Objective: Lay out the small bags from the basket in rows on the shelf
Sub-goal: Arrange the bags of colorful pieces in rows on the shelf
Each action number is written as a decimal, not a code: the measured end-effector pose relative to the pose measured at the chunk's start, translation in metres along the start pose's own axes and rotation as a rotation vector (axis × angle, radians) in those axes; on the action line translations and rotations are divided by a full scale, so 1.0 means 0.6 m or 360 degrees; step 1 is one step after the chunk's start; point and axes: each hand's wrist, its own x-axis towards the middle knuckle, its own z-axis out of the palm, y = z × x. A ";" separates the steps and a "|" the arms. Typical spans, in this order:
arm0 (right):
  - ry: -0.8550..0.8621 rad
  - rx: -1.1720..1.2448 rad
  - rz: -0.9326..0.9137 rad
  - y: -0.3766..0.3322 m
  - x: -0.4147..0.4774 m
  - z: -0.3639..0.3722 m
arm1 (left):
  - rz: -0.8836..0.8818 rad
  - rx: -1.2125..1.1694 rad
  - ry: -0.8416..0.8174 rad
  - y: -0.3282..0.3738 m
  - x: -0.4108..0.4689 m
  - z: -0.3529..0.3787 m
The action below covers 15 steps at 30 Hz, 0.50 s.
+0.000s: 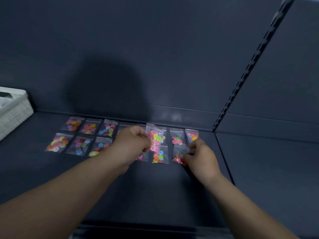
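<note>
Several small clear bags of coloured buttons lie in two rows on the dark shelf (155,187). The back row starts at a bag (73,124) on the left and ends at a bag (192,136) on the right. My left hand (133,144) pinches a bag of pink and green buttons (155,136) and holds it upright above the rows. At the right end of the front row, my right hand (202,156) pinches a bag with orange buttons (180,155) low over the shelf. Whether that bag touches the shelf I cannot tell.
A white woven basket (13,107) stands at the left edge of the shelf. The dark back wall (155,57) rises behind the rows. A slotted upright (241,80) and a seam mark the shelf's right end, with another shelf section (267,161) beyond.
</note>
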 end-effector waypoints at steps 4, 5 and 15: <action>0.0111 -0.0173 -0.0464 0.016 -0.007 -0.007 | -0.0004 -0.0023 0.0036 0.005 0.004 0.012; 0.0091 -0.0182 -0.0618 0.021 -0.004 -0.006 | -0.0011 -0.0034 0.0038 0.006 0.006 0.015; -0.0224 -0.0169 -0.1060 0.052 0.008 -0.005 | 0.0012 0.0009 0.0005 0.012 0.011 0.065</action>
